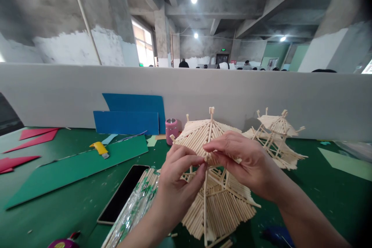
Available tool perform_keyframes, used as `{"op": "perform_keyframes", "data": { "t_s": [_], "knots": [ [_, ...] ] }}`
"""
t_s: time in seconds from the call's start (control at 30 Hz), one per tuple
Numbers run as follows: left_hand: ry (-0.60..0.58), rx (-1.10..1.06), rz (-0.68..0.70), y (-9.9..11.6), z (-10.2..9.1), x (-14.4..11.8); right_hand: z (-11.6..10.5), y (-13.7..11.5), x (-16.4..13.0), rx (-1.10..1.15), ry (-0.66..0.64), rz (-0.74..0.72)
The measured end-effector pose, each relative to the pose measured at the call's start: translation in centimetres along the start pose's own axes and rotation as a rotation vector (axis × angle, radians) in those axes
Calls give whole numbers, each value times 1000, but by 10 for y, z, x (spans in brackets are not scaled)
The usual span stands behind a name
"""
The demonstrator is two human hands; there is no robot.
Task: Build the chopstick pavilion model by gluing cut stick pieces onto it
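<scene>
A two-tier pavilion model made of wooden sticks [216, 201] stands on the green table in front of me. My left hand [177, 182] and my right hand [247, 162] meet at the front edge of its upper roof, fingertips pinched on the sticks there. Both hands touch the model. Whether a loose stick lies between the fingers is hidden. A second, similar stick pavilion [276, 135] stands behind to the right, against the grey partition.
Left of the model lie a bundle of wrapped sticks [136, 205], a black phone [123, 193], a yellow utility knife [100, 149], green, red and blue card sheets [128, 118] and a pink glue pot [171, 130]. The grey partition wall [58, 93] closes the table's far side.
</scene>
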State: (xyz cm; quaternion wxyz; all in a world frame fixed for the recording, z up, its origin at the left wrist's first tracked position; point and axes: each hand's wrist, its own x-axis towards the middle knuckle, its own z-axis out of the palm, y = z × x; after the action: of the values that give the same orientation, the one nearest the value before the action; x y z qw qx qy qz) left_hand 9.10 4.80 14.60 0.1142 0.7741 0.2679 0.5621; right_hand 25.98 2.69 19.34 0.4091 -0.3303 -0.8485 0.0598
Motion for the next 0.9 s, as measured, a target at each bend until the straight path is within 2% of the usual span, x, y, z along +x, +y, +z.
{"op": "perform_keyframes", "data": {
  "t_s": [0.9],
  "knots": [
    [-8, 4, 8, 0, 0, 1, 4, -3, -2, 24, -17, 19]
  ]
}}
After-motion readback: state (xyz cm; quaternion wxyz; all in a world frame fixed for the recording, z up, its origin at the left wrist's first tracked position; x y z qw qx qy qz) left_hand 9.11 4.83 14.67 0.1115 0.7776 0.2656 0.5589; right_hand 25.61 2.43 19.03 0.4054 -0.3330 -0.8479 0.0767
